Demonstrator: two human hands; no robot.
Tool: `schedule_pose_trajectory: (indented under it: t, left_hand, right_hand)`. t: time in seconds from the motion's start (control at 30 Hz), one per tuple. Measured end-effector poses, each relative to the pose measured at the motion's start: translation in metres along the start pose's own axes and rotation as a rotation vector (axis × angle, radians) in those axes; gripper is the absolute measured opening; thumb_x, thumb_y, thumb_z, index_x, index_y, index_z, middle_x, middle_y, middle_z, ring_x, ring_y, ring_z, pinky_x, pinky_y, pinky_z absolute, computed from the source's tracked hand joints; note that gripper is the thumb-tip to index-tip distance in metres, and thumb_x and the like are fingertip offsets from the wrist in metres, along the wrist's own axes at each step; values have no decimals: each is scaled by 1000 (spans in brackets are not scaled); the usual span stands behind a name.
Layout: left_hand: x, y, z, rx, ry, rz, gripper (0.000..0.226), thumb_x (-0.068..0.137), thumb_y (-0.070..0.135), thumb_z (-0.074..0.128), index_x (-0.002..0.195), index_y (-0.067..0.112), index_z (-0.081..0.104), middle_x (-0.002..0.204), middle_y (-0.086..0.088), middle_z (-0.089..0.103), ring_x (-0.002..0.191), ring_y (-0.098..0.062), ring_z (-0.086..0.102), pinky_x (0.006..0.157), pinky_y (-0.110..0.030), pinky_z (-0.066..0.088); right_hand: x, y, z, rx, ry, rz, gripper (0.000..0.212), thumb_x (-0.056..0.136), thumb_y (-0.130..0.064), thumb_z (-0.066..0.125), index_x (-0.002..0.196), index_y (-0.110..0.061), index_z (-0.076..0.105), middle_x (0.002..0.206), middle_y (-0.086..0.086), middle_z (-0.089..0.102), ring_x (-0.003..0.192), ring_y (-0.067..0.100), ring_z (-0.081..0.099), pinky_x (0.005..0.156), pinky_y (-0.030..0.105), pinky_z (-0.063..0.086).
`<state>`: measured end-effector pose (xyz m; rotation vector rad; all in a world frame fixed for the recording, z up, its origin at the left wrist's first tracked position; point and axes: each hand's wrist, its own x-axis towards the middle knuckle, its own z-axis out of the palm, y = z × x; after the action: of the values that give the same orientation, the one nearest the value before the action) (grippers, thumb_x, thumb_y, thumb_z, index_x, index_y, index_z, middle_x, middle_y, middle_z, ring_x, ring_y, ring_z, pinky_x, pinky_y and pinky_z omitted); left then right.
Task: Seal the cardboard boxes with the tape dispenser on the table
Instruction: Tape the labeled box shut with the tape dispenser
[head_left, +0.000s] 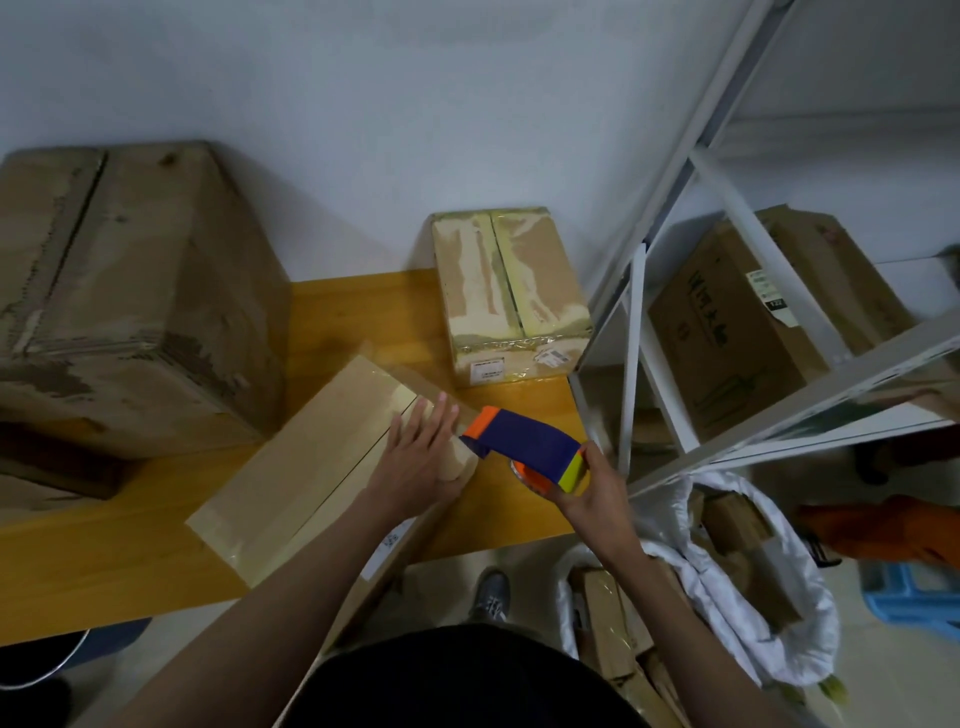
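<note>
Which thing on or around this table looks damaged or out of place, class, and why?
The large cardboard box at the table's left looks worn: its surface is scuffed and torn in patches. The flat box being taped lies askew, its near corner overhanging the table's front edge. Nothing looks spilled.

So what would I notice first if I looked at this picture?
Probably the bright blue and orange tape dispenser, gripped by the right hand at the flat box's end. The left hand presses that box down on the wooden table. A big worn box sits far left.
</note>
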<state>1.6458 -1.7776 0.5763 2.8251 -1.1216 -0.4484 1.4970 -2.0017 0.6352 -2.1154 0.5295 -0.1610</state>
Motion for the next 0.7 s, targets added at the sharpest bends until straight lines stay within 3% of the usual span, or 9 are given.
schedule_pose_trajectory:
  t: [0.13, 0.23, 0.37, 0.47, 0.6, 0.63, 0.7]
  left_hand:
    - [1, 3, -5, 12, -27, -22, 101, 90, 76, 34, 160, 17, -8, 167, -6, -17, 153, -32, -16, 122, -57, -2]
    - [2, 5, -7, 21, -48, -32, 99, 91, 76, 31, 159, 16, -9, 167, -7, -17, 153, -32, -18, 123, -57, -2]
    - [7, 10, -15, 32, -70, -41, 101, 82, 77, 5, 160, 14, -8, 167, -10, -15, 153, -34, -16, 122, -60, 4]
    - [7, 12, -15, 21, -59, -9, 103, 77, 84, -8, 160, 22, -7, 166, -11, -17, 152, -38, -17, 121, -63, 2]
    - [2, 6, -8, 64, -37, 23, 96, 78, 84, -14, 158, 32, -10, 166, -11, -20, 151, -41, -18, 119, -66, 3]
    - [2, 6, -7, 62, -35, 22, 94, 80, 84, -13, 158, 33, -10, 166, -10, -20, 150, -42, -18, 119, -67, 3]
    - [3, 6, -7, 73, -42, 21, 93, 79, 83, -16, 157, 34, -14, 165, -9, -23, 150, -42, -21, 119, -67, 1]
  right_hand:
    - [-1, 6, -1, 14, -39, -6, 57, 72, -59, 81, 104, -23, 51, 94, -6, 64, 85, 6, 60, 64, 33, 53]
    - [-2, 9, -8, 32, -38, 40, 53, 72, -56, 82, 100, -24, 50, 91, -8, 62, 83, 3, 57, 62, 21, 46]
    - [-10, 18, -23, 79, -13, 106, 52, 71, -56, 83, 99, -29, 49, 94, -4, 64, 83, 6, 61, 65, 23, 48]
    - [-12, 20, -22, 73, 23, 59, 49, 72, -49, 85, 98, -35, 46, 95, -8, 61, 84, 2, 59, 64, 12, 43]
    - [-7, 21, -21, 120, -36, -74, 83, 78, -40, 85, 145, -37, 36, 140, -15, 49, 129, 2, 49, 99, 21, 46]
    - [-6, 21, -24, 83, -64, -126, 89, 82, -34, 84, 152, -38, 30, 141, -15, 45, 129, -2, 46, 100, 18, 45]
    - [0, 17, -26, -68, -103, -275, 91, 87, -22, 80, 155, -43, 23, 123, -9, 44, 110, 0, 50, 85, 21, 49]
